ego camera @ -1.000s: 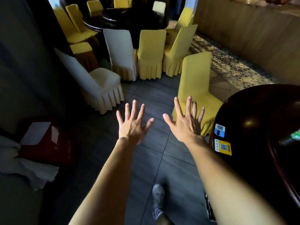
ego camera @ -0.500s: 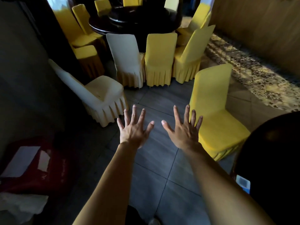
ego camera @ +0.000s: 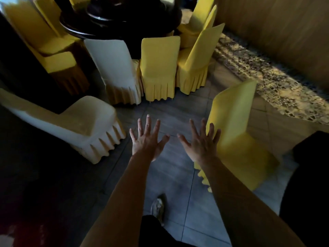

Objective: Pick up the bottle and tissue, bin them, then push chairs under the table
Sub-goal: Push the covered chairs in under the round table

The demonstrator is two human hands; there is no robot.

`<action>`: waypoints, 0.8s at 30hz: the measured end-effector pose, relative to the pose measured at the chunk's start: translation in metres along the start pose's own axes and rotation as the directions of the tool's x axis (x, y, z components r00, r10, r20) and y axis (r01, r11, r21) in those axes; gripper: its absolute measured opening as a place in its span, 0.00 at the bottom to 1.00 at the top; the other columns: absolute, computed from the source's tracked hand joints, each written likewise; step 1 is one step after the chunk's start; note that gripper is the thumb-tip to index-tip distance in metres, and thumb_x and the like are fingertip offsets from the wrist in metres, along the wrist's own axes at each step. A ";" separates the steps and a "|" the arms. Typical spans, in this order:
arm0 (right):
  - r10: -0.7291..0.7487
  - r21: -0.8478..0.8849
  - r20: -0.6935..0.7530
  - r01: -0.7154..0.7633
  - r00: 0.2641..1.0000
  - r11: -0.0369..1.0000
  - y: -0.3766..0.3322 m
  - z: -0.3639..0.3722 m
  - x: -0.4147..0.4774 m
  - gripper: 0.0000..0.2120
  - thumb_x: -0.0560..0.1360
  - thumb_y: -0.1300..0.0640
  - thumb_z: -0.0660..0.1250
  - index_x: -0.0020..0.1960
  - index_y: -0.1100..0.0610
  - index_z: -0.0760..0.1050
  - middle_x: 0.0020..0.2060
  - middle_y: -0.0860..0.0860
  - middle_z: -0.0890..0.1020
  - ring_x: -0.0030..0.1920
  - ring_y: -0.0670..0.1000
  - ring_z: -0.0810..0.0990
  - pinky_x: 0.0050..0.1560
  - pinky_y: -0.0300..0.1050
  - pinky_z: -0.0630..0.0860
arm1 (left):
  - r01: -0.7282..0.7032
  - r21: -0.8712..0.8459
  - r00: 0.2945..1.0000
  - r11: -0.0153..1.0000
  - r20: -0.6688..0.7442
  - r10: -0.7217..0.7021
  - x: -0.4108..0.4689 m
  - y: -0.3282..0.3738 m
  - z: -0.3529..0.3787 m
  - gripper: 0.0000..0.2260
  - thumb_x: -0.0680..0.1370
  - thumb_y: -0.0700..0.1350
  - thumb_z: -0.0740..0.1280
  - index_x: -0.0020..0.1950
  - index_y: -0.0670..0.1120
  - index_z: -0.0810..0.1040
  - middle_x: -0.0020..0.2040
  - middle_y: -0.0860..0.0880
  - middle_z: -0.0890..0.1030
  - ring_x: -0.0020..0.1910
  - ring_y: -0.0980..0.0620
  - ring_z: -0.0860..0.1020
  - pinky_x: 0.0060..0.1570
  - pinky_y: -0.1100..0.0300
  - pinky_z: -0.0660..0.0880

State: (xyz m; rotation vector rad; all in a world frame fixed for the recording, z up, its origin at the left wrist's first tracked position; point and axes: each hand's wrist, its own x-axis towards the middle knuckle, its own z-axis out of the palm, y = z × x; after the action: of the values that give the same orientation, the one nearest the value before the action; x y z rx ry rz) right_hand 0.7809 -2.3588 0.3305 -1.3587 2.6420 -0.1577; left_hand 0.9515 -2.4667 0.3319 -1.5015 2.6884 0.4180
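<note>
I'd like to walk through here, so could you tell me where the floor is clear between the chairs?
Bare grey floor tiles lie open between the cream chair on the left and the lone yellow chair on the right, under both empty hands. Ahead it is crowded: chairs pack tightly around the dark round table.

Yellow chair just right of hands; cream chair to their left. Beyond the hands: cream-backed chair, yellow chairs, dark glossy counter. Grey floor tiles below hands; gold-and-dark patterned carpet far right.
</note>
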 end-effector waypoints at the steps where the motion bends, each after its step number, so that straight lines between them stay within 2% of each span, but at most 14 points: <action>1: 0.017 0.006 0.006 -0.017 1.000 1.000 -0.003 -0.004 0.018 0.44 0.73 0.21 0.36 0.84 0.41 0.39 0.85 0.57 0.43 0.83 0.66 0.43 0.79 0.70 0.35 | -0.003 -0.003 1.000 1.000 -0.002 0.003 0.024 -0.001 -0.004 0.37 0.76 0.75 0.40 0.80 0.60 0.37 0.80 0.49 0.31 0.78 0.41 0.31 0.75 0.30 0.40; 5: 0.102 0.025 -0.030 -0.101 0.994 0.995 -0.007 -0.016 0.081 0.43 0.75 0.22 0.40 0.84 0.43 0.42 0.85 0.58 0.46 0.83 0.65 0.45 0.79 0.69 0.38 | -0.042 -0.009 0.999 0.999 -0.011 0.042 0.106 0.000 -0.017 0.37 0.76 0.75 0.40 0.80 0.60 0.37 0.81 0.50 0.32 0.79 0.41 0.33 0.74 0.31 0.39; 10: 0.188 0.064 -0.017 -0.186 0.982 0.980 0.009 -0.019 0.148 0.42 0.76 0.23 0.40 0.84 0.42 0.44 0.85 0.58 0.46 0.83 0.65 0.45 0.79 0.69 0.36 | -0.108 -0.004 0.994 0.994 0.019 0.108 0.187 0.016 -0.020 0.38 0.75 0.76 0.38 0.80 0.60 0.38 0.82 0.49 0.34 0.80 0.41 0.35 0.74 0.33 0.39; 14: 0.238 0.075 0.002 -0.238 0.971 0.968 0.033 -0.019 0.207 0.42 0.75 0.23 0.39 0.84 0.41 0.43 0.85 0.57 0.45 0.83 0.64 0.43 0.78 0.69 0.34 | -0.150 -0.026 0.988 0.988 0.026 0.151 0.251 0.039 -0.013 0.41 0.70 0.77 0.32 0.80 0.60 0.39 0.82 0.50 0.36 0.80 0.41 0.36 0.74 0.33 0.40; 19: 0.299 0.120 0.000 -0.297 0.954 0.947 0.070 -0.015 0.298 0.42 0.75 0.22 0.39 0.84 0.41 0.41 0.85 0.58 0.43 0.83 0.64 0.43 0.78 0.67 0.33 | -0.180 -0.014 0.984 0.983 0.009 0.181 0.346 0.076 0.007 0.38 0.74 0.76 0.38 0.80 0.59 0.40 0.83 0.49 0.38 0.81 0.40 0.38 0.74 0.33 0.41; 24: 0.379 0.150 0.055 -0.382 0.924 0.912 0.110 -0.008 0.379 0.41 0.77 0.24 0.41 0.84 0.42 0.40 0.84 0.59 0.41 0.83 0.65 0.41 0.78 0.67 0.32 | -0.195 0.000 0.981 0.981 0.025 0.195 0.434 0.116 0.020 0.38 0.72 0.77 0.35 0.79 0.61 0.39 0.83 0.50 0.38 0.78 0.44 0.33 0.73 0.36 0.39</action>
State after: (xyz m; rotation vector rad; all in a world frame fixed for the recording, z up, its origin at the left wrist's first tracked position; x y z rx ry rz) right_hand 0.4753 -2.6033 0.2823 -0.7714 2.7431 -0.2891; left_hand 0.6206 -2.7649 0.2684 -1.2271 2.8254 0.4368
